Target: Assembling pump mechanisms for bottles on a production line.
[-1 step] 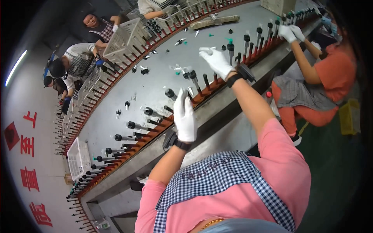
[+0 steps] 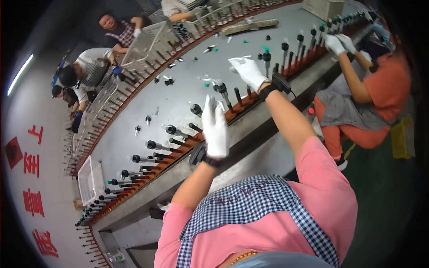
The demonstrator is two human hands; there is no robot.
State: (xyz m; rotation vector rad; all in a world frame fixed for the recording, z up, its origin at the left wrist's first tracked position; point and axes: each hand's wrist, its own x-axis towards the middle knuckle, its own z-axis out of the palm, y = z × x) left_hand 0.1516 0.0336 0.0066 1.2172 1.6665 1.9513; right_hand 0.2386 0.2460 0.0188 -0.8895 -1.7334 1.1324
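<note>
My left hand (image 2: 216, 131), in a white glove, is raised over the near edge of the grey table. Its fingers point up, and a small whitish tube (image 2: 221, 106) shows between thumb and fingers. Farther right, my right hand (image 2: 249, 73), also gloved, reaches over the table with its fingers closed round a small pale piece (image 2: 241, 57) at the tips. Between the hands stands a peg carrying a grey tube with a black collar (image 2: 220, 87). A similar black-collared part (image 2: 195, 109) leans just left of my left hand. Just beyond my right hand is a green-topped part (image 2: 267, 56).
Dark pegs on a red-brown rail (image 2: 152, 169) line the curved table (image 2: 178, 96). Loose black, white and green pieces (image 2: 168, 81) lie scattered on it. White baskets (image 2: 90, 181) stand along the far side and at left. A co-worker in orange (image 2: 386, 87) sits at right; others work opposite.
My left hand has risen slightly. My right hand stays at nearly the same place. The co-worker's gloved hands at right have shifted a little.
</note>
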